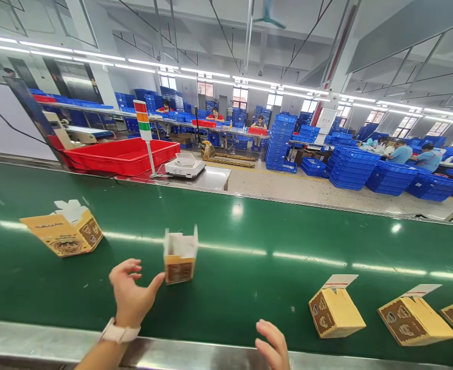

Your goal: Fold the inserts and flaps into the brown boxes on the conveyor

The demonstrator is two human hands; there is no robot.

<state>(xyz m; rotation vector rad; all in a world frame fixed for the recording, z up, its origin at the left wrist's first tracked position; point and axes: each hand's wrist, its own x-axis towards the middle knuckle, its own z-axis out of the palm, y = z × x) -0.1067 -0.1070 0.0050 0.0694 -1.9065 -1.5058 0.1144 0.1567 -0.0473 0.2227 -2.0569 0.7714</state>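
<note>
My left hand (132, 294), with a pale band at the wrist, reaches over the green conveyor belt (242, 293), fingers apart and holding nothing. Just past its thumb stands a small yellow and brown carton (180, 268) with its white flaps up; I cannot tell whether the thumb touches it. Farther left is an open printed carton (70, 236), its yellow lid folded outward. My right hand (272, 343) is partly cut off by the lower edge, fingers apart and nothing in them. To its right sits a carton (336, 313) with one white flap raised.
More cartons (415, 318) sit at the belt's right end. A metal rail (195, 352) borders the near side. Beyond the belt are a red tray (122, 155), a signal light (142, 121) and a scale (184, 165). Stacked blue crates (353, 167) and seated people fill the background.
</note>
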